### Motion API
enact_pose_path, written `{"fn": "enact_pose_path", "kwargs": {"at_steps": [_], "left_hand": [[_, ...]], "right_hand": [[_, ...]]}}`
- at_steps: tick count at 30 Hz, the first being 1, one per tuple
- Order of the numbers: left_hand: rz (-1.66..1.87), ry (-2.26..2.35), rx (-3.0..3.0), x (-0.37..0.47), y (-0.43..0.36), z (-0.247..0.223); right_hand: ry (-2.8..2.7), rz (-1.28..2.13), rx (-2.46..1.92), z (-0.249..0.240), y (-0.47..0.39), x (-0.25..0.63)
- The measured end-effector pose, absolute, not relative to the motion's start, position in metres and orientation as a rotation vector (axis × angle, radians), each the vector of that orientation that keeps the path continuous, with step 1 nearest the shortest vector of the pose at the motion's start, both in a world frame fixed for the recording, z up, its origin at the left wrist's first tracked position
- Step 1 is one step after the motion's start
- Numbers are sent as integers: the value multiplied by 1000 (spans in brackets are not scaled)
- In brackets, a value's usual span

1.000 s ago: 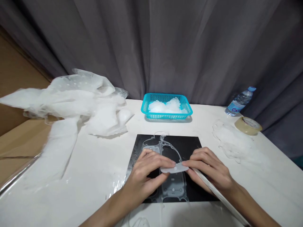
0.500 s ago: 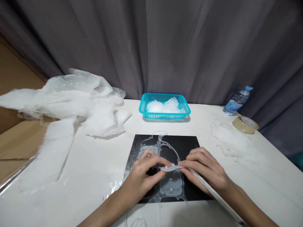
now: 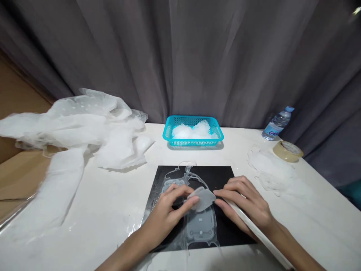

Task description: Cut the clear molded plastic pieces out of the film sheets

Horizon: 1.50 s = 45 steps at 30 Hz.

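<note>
- The left hand [image 3: 169, 209] pinched the clear piece [image 3: 205, 199] above the mat [image 3: 234, 231], seemingly to steady it.
- The right hand [image 3: 251, 207] gripped the stick [image 3: 261, 234], fingertips at the piece's edge; contact was unclear.
- The mat's black probably made clear plastic easier to see.

Small rounded translucent white plastic pc [image 3: 203, 200], thin w/ curved edges, tilted w/ broad face showing, pinched in L hand [image 3: 189, 195] above clear molded plastic sheet [image 3: 200, 226], which lies flat w/ rounded-rect. panels & thin curvy strands. Long thin white stick [image 3: 259, 232] slants diag. thru R hand [image 3: 248, 207], toward bottom R.
</note>
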<state>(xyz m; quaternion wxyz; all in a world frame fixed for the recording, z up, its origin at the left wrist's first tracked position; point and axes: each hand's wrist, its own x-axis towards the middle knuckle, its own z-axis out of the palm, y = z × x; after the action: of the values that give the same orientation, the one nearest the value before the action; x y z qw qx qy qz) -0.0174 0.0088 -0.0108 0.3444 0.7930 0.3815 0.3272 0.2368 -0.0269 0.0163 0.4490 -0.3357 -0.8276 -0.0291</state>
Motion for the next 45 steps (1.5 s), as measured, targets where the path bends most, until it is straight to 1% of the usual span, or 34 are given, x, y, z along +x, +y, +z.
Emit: {"fn": "enact_pose_path", "kwargs": {"at_steps": [3,7,10,12,15,17,19,22,25,27,29,32,36,41,45], "left_hand": [[899,1073,2145,-17,38,3],[1127,1203,2568,-11,115,36],[1090,1206,2685,0,170,52],[1061,1224,2728,4,184,53],[1036,1257,2747,-4,166,39],[996,1253,2747,-22,134,26],[882,1185,2744,-45,97,14],[578,1060,2570,-79,55,0],[446,1024,2402,-97,41,-7],[404,974,2341,-101,42,-9],[371,929,2292,-102,46,-10],[346,912,2208,-103,48,-11],[351,905,2150,-104,45,-12],[420,853,2125,-103,45,-13],[412,829,2143,-102,44,-12]], "right_hand": [[-1974,-202,-916,9,-17,242],[-1985,-259,-962,-8,-4,245],[-2018,-245,-961,-16,-1,242],[-2045,-226,-957,-18,-1,240],[-2068,-213,-943,-17,-3,238],[-2079,-179,-941,-16,-5,237],[-2100,-85,-938,-17,-9,237],[-2141,263,-959,-19,-17,232],[-2087,720,-1035,-16,-21,220],[-2058,897,-1033,-12,-18,208],[-2099,986,-965,-8,-10,196],[-2177,1039,-848,-8,4,180],[-2206,1014,-780,-18,13,170],[-2171,989,-787,-26,8,170],[-2181,1003,-794,-29,7,173]]}}
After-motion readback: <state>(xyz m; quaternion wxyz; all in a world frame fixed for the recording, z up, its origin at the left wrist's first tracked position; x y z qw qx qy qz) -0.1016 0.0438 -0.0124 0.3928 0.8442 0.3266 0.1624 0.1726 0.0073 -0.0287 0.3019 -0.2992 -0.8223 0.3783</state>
